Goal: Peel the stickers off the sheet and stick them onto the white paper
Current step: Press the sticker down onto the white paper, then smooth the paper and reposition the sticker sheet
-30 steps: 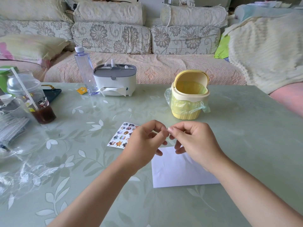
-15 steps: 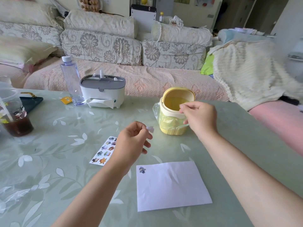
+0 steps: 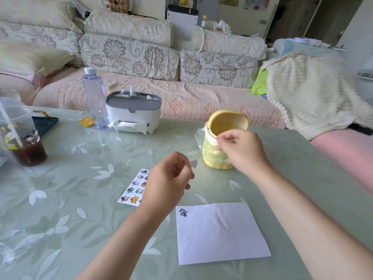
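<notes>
Fingers (image 3: pixel 182 161) of the left hand (image 3: pixel 168 179) are curled tight, pinching a tiny pale sticker (image 3: pixel 194 163) at frame centre, just above the table. Right hand (image 3: pixel 241 150) is curled too, up at the mouth of the yellow bin (image 3: pixel 222 122); can't tell if it's got anything. Sticker sheet (image 3: pixel 134 189) lies flat left of centre. White paper (image 3: pixel 222 233) is lower centre, with one cartoon sticker (image 3: pixel 183 212) in its top-left corner. The pinched one looks featherlight, floppy and tacky, so I'd guess it folds onto itself; hold it by the very edge. Cup (image 3: pixel 24 138) at the left edge has print, too blurry to read. Nothing legible on the sheet either.
</notes>
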{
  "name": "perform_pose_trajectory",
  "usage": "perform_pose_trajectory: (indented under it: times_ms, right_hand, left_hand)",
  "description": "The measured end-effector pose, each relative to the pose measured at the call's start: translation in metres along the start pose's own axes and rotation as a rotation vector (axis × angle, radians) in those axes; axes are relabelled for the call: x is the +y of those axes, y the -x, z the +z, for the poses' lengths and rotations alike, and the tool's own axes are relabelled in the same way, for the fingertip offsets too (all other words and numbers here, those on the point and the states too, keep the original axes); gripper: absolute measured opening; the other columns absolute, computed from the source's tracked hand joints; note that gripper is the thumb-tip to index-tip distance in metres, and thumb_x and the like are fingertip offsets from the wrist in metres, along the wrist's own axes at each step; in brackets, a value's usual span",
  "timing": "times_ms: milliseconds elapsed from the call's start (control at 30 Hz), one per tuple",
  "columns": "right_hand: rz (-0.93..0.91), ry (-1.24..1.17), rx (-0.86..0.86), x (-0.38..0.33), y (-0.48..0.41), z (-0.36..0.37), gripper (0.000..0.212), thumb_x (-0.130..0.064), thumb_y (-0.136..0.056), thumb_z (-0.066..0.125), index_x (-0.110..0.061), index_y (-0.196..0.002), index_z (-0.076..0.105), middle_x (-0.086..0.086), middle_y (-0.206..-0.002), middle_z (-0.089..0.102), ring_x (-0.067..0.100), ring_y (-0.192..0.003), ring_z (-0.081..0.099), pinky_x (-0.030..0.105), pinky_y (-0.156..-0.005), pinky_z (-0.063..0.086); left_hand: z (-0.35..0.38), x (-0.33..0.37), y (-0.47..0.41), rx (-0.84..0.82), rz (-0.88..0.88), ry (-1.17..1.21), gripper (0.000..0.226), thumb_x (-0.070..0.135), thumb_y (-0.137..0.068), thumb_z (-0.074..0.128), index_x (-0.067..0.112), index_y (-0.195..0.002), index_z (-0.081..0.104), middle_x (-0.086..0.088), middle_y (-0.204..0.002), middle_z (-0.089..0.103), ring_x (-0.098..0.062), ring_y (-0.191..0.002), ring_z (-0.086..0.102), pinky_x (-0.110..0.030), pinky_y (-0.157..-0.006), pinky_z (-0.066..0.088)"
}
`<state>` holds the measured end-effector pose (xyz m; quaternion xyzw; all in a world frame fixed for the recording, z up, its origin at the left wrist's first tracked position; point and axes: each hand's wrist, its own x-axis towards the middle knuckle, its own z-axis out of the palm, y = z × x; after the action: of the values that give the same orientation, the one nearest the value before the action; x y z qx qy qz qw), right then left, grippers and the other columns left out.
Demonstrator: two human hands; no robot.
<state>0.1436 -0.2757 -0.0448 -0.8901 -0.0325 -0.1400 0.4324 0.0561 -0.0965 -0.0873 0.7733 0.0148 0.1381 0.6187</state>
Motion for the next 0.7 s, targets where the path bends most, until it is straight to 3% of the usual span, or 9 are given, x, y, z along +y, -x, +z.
perform_pose_trajectory:
  times_ms: [67,133,200,300,600,700]
  right_hand:
    - [0.123,-0.137,-0.176,-0.013,0.042,0.002,0.018,-0.026,-0.089,0.065,-0.016,-0.076,0.074,-0.003,-0.072,0.074,0.015,-0.049,0.054,0.022,-0.052,0.043]
    - [0.308,-0.243,-0.342,-0.023,0.074,0.000,0.029,-0.037,-0.093,0.061,-0.013,-0.082,0.073,-0.001,-0.072,0.073,0.020,-0.049,0.049,0.021,-0.042,0.032]
    - [0.431,-0.315,-0.444,-0.026,0.093,0.000,0.040,-0.048,-0.094,0.058,-0.012,-0.085,0.072,0.001,-0.073,0.073,0.019,-0.050,0.049,0.023,-0.042,0.022]
    - [0.504,-0.378,-0.493,-0.024,0.105,0.003,0.044,-0.054,-0.091,0.061,-0.012,-0.087,0.073,0.003,-0.076,0.074,0.019,-0.052,0.050,0.024,-0.045,0.019]
    - [0.525,-0.338,-0.573,-0.022,0.113,0.014,0.024,-0.031,-0.089,0.070,-0.007,-0.093,0.071,-0.001,-0.071,0.072,0.016,-0.056,0.050,0.024,-0.046,0.020]
    - [0.464,-0.352,-0.577,-0.016,0.110,0.017,0.022,-0.030,-0.089,0.071,-0.008,-0.090,0.071,-0.001,-0.074,0.073,0.016,-0.055,0.050,0.023,-0.047,0.021]
  left_hand:
    - [-0.004,-0.003,0.006,0.082,0.187,-0.191,0.015,0.015,-0.090,0.061,0.025,-0.079,0.058,0.009,-0.067,0.066,-0.018,-0.054,0.061,-0.034,-0.055,0.050]
    - [-0.010,-0.007,0.014,0.133,0.409,-0.370,0.015,0.013,-0.086,0.066,0.023,-0.079,0.057,0.018,-0.063,0.058,-0.017,-0.051,0.054,-0.035,-0.050,0.047]
    - [-0.017,-0.010,0.021,0.118,0.567,-0.500,0.011,0.015,-0.084,0.065,0.021,-0.080,0.059,0.019,-0.063,0.051,-0.014,-0.050,0.053,-0.032,-0.043,0.045]
    - [-0.023,-0.019,0.030,0.084,0.754,-0.659,0.009,0.019,-0.087,0.058,0.018,-0.079,0.063,0.011,-0.063,0.055,-0.015,-0.048,0.051,-0.031,-0.038,0.042]
    - [-0.032,-0.039,0.036,0.118,1.020,-0.828,0.020,0.014,-0.094,0.059,0.014,-0.074,0.065,0.005,-0.061,0.052,-0.018,-0.051,0.048,-0.034,-0.039,0.039]
    - [-0.034,-0.042,0.037,0.058,0.979,-0.816,0.014,0.021,-0.093,0.061,0.016,-0.085,0.070,0.009,-0.065,0.061,-0.016,-0.053,0.055,-0.029,-0.041,0.041]
